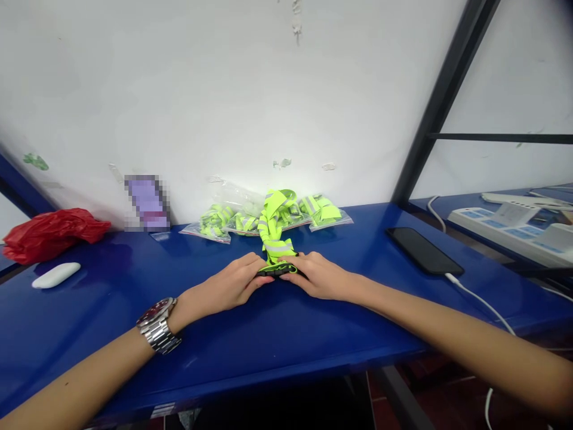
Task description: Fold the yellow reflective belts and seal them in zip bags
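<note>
My left hand (239, 278) and my right hand (316, 275) meet over the middle of the blue table. Between them they pinch a black plastic buckle (277, 270), thumbs on the near side, fingers behind. The buckle belongs to a neon-yellow reflective strap (280, 246) with grey stripes. From my hands the strap runs away toward the wall and bunches up on a heap of clear bags (215, 224) holding similar yellow straps. Another bagged strap (322, 210) lies just right of the bunch. Whether the buckle's halves are fully joined I cannot tell.
On the left of the blue table (215, 352) are a red plastic bag (54, 233), a white case (57, 275) and a blurred phone (148, 203) leaning on the wall. A black phone (424, 249) with a white cable lies right, near a power strip (510, 230) beyond the dark frame post (441, 101).
</note>
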Demonstrator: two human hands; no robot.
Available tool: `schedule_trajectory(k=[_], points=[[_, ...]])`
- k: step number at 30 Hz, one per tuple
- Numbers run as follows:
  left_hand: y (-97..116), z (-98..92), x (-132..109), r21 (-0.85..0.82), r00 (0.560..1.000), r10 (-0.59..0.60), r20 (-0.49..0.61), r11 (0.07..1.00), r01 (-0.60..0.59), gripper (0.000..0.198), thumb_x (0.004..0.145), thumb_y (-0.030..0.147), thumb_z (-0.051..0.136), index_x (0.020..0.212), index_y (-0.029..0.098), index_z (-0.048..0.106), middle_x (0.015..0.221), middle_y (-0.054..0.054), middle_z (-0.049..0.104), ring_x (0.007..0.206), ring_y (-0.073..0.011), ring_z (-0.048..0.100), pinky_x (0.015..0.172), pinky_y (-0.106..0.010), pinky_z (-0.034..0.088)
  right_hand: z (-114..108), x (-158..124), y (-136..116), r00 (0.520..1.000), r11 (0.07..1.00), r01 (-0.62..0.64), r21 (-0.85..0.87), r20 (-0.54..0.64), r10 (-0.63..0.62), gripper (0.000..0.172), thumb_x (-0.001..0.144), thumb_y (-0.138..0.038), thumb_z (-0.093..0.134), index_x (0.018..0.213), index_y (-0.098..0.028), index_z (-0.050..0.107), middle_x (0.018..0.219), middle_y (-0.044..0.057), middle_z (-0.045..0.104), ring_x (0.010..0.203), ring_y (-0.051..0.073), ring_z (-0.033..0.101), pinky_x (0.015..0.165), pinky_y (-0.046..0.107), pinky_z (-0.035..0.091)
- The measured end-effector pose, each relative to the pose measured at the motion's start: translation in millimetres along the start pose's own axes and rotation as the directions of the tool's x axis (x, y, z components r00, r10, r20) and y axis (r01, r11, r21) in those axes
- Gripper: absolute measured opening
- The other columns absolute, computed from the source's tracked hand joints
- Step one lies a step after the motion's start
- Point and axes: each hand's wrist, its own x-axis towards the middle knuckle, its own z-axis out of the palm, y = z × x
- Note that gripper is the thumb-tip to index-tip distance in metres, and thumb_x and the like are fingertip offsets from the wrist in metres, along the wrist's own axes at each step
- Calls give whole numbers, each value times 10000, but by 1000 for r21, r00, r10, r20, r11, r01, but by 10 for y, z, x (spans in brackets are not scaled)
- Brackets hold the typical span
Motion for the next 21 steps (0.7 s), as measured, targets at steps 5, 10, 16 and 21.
schedule_trajectory(k=[5,10,16,21], points=[[-19,24,117,-208,991,-118,-66,973,102,283,997,340,353,997,164,575,760,3,615,625,-113,513,648,-230,396,19,40,34,989,973,-88,214,-94,111,264,949,-332,497,1025,-140,661,610,-12,571,482,90,400,514,232,264],[-49,9,264,-241,974,-216,-72,951,193,286,953,288,362,930,156,615,711,4,589,610,-118,477,598,-227,344,65,51,35,963,882,-167,441,-119,241,366,908,-397,545,1185,-160,516,536,-77,458,461,89,349,475,213,229],[-95,-41,418,-112,913,-387,133,909,402,280,888,243,388,649,168,514,591,11,499,556,-125,440,533,-248,272,121,52,43,959,921,-128,367,-192,210,233,907,-412,530,919,-179,541,553,-64,439,491,92,354,493,221,218],[-124,-76,499,-55,880,-424,213,894,444,258,867,231,422,635,170,518,597,-7,551,559,-141,499,530,-245,298,100,42,-35,961,988,-132,87,-235,149,267,945,-388,481,853,-168,602,576,-29,491,495,100,400,521,237,267]])
